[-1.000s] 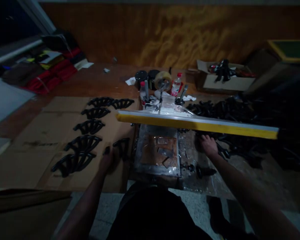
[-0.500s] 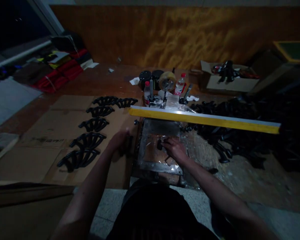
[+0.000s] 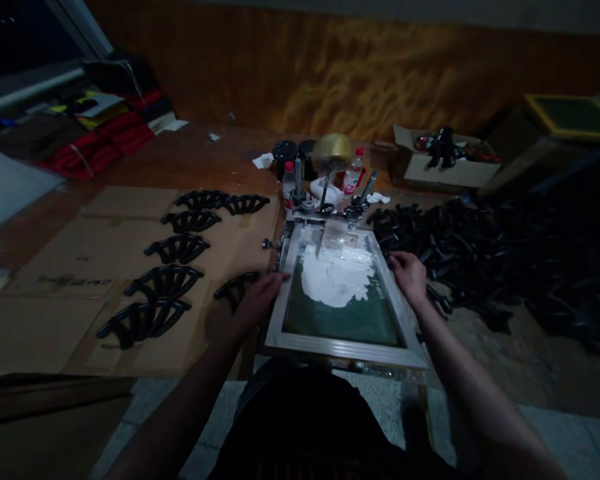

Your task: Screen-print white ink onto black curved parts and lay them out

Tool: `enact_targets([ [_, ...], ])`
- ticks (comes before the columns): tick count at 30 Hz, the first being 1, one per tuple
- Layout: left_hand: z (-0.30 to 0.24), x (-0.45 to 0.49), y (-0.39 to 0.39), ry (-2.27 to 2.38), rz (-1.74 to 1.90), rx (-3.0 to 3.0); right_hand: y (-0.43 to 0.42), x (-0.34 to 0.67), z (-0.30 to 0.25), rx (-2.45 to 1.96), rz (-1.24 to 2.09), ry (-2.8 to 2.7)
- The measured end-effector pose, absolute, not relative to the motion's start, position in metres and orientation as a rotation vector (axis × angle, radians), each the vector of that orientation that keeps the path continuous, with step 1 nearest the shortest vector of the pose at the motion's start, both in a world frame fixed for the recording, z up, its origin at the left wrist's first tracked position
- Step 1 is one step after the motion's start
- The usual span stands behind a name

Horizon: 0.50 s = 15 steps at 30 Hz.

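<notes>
Grip can't be told for either: left hand [image 3: 261,295] at the left edge, right hand [image 3: 411,275] beside the right edge of a silver-metal-framed, rectangular green screen [image 3: 347,349], near the brown worktop [image 3: 485,360]'s front edge.

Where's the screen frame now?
Head view, lower centre: the screen frame sits between the left hand and right hand, with cardboard on its left.

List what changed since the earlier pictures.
The raised frame has come down flat over the plate. The right hand left the plate for the frame's right side; the left hand moved right, to its left side. The black parts in rows on the cardboard stayed put.
</notes>
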State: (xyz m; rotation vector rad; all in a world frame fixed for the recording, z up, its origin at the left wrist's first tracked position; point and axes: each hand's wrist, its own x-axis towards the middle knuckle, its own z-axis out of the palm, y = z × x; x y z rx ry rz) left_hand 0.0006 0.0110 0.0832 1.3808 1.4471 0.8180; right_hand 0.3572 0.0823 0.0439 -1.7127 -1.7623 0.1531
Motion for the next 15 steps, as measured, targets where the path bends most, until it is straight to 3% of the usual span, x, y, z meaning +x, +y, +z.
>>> enact_targets([
  [5,0.023,0.005,0.001,1.568,0.562,1.336,0.108,0.288,0.077,-1.644,0.025,-2.164],
  [11,-0.003,0.008,0.009,1.588,0.534,1.337,0.085,0.23,0.075,-1.846,0.278,-2.607],
  [15,-0.005,0.007,0.008,1.565,0.544,1.332,0.041,0.24,0.06,-1.487,0.317,-2.827],
])
